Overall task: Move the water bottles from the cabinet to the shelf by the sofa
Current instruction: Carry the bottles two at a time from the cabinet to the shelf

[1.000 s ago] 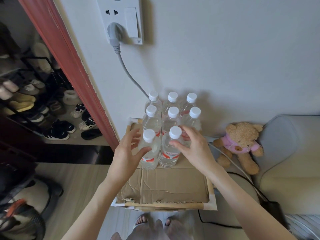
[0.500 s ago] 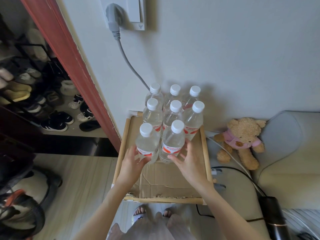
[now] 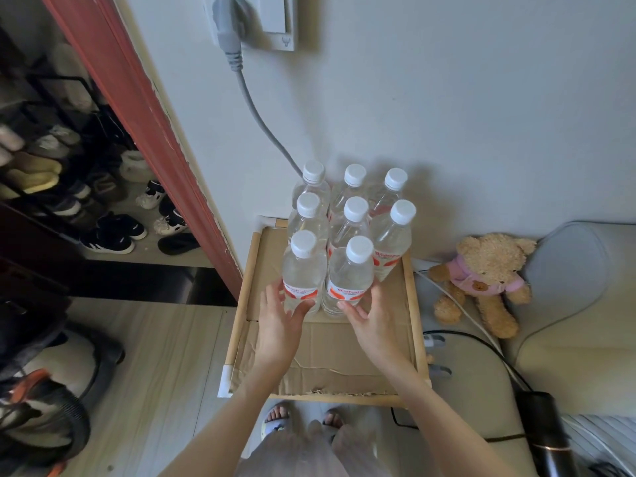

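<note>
Several clear water bottles with white caps and red-and-white labels stand upright in rows at the back of a wooden-framed shelf [image 3: 411,304] lined with cardboard, against the white wall. My left hand [image 3: 280,316] is open, its fingertips touching the base of the front left bottle [image 3: 303,270]. My right hand [image 3: 373,318] is open too, fingers spread against the base of the front right bottle [image 3: 349,277]. Neither hand closes around a bottle.
A grey cable [image 3: 261,122] runs from a wall socket down behind the bottles. A teddy bear [image 3: 481,280] sits on the grey sofa [image 3: 585,321] at the right. A red door frame [image 3: 144,125] and shoe rack [image 3: 69,187] stand at the left. A dark flask [image 3: 547,438] lies at lower right.
Both hands have slid down from the bottle tops and sides to their bases and drawn back slightly towards me. The bottles stay standing on the shelf.
</note>
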A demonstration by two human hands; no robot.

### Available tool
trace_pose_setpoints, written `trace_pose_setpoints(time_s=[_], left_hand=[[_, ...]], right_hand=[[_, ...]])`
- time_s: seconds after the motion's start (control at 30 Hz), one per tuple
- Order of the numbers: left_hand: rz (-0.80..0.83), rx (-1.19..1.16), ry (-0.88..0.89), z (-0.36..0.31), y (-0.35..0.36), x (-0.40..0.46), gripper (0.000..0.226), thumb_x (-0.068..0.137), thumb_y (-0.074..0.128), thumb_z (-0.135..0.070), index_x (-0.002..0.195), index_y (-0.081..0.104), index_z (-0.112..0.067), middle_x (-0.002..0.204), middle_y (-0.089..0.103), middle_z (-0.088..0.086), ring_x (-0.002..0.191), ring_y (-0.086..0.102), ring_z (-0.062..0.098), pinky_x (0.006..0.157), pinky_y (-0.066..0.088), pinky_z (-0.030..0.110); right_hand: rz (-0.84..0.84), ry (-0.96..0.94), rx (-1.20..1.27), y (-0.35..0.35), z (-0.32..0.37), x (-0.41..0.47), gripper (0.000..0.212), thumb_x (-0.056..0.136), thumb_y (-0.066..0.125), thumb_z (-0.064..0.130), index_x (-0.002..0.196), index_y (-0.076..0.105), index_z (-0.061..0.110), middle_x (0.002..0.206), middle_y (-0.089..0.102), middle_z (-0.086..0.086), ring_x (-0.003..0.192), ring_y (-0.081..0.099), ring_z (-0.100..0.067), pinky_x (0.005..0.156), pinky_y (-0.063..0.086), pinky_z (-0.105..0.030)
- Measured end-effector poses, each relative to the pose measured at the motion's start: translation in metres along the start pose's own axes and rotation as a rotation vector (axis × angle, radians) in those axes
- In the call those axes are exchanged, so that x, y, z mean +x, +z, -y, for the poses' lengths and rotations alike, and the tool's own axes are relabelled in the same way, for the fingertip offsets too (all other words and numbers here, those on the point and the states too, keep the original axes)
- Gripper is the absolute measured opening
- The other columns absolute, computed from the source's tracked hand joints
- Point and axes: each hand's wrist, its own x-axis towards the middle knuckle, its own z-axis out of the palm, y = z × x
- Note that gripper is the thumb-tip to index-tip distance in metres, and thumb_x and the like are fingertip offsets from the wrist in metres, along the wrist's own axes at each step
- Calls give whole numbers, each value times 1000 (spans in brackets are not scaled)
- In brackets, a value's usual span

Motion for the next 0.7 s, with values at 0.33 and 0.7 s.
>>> trace_pose_setpoints(time_s=[0.33, 0.7], left_hand=[[70, -24, 35, 7, -2, -2, 50, 82, 63, -16, 125, 38, -16, 125, 44, 3, 112, 42, 8, 85, 38, 13], [33, 6, 79, 10, -2, -1, 53, 82, 63, -16, 127, 37, -22, 124, 51, -6, 100, 50, 11, 72, 39, 3]], right_hand=[[-3, 87, 34, 1, -9, 0, 63, 74, 74, 11, 124, 39, 24, 128, 49, 5, 121, 48, -10, 103, 39, -27], [-48, 124, 66, 4, -15, 2, 57, 77, 71, 10, 125, 42, 22, 128, 56, -4, 117, 54, -16, 103, 44, -36]])
